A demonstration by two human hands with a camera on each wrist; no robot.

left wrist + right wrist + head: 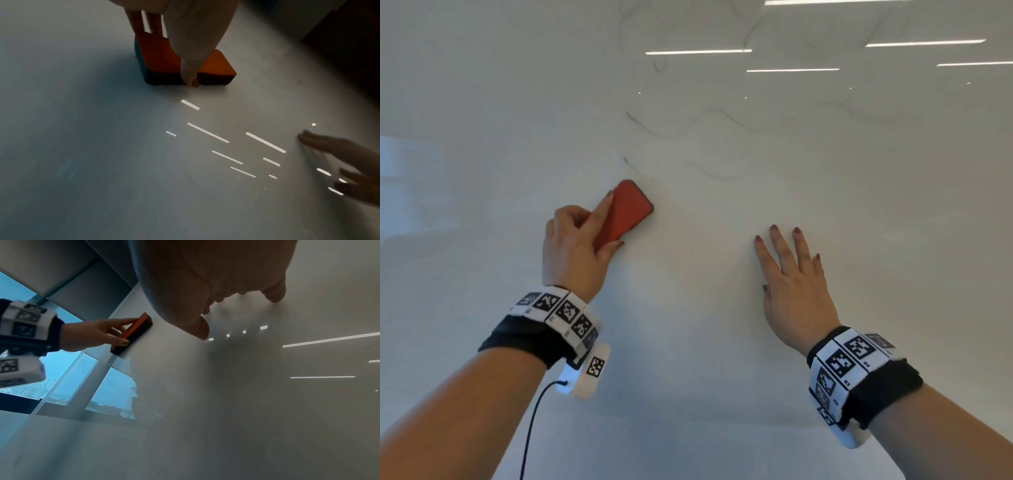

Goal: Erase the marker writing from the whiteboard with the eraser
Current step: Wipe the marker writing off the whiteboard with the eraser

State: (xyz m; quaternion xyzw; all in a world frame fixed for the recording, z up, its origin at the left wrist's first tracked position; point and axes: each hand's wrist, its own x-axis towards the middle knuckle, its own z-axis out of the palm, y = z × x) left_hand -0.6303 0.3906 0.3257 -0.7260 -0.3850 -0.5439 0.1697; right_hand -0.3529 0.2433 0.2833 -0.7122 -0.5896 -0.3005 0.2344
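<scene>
My left hand (pixel 582 240) grips a red-backed eraser (pixel 626 210) with a dark felt underside (pixel 164 79) and holds it flat against the whiteboard (pixel 705 325). Fingers run along the eraser's far edge and the thumb (pixel 191 71) presses its near side. Faint wavy marker lines (pixel 719 120) run across the board above and to the right of the eraser, with fainter scribbles (pixel 661 65) higher up. My right hand (pixel 791 270) lies flat on the board with fingers spread, well to the right of the eraser and holding nothing.
Ceiling lights reflect as bright bars (pixel 698 52) on the glossy board. In the right wrist view the board's left edge (pixel 115 356) meets a window (pixel 61 369) with a city beyond. A thin cable (pixel 534 421) hangs from my left wristband.
</scene>
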